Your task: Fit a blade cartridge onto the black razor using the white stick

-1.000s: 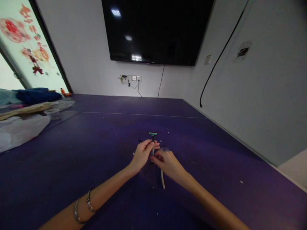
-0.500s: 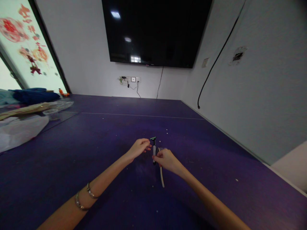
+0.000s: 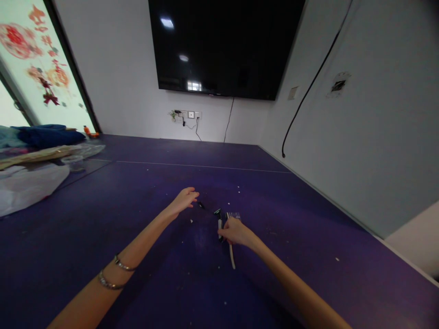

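Observation:
My right hand [image 3: 237, 231] is closed on the handle of a razor [image 3: 220, 225], its dark head pointing away from me. Beside and partly beneath that hand are a small clear packet [image 3: 234, 215] and a thin pale strip [image 3: 232, 258], whose upper part is hidden. My left hand [image 3: 184, 201], to the left of the razor, is open with its fingers stretched out. Just past its fingertips is a small black piece [image 3: 201, 205], apparently apart from them; its kind is too small to make out.
Small white bits are scattered on the purple surface [image 3: 137, 246]. At the left lie a white plastic bag [image 3: 32, 189], folded blue cloth [image 3: 48, 136] and a clear cup [image 3: 73, 163]. A black cable [image 3: 305, 93] hangs down the right wall; a television [image 3: 226, 45] is ahead.
My left hand has moved left, away from the razor, and a small black piece now shows by its fingertips. The razor, still in my right hand, has its head lower and nearer me.

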A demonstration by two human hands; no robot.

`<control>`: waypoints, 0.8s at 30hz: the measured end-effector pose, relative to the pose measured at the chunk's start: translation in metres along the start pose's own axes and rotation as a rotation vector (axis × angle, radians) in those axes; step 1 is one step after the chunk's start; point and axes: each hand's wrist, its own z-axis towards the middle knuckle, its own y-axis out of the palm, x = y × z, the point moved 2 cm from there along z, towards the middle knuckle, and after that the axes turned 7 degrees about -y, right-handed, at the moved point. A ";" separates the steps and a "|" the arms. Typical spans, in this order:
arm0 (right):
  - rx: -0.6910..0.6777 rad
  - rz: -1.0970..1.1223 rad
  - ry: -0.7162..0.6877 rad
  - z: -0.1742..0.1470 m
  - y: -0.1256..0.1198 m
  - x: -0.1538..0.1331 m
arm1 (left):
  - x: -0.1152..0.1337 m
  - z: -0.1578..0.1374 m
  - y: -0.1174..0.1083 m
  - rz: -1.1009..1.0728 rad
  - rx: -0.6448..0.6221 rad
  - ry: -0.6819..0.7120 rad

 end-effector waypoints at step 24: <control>0.043 0.014 -0.081 -0.007 -0.033 0.014 | -0.051 0.031 0.019 0.632 0.154 0.393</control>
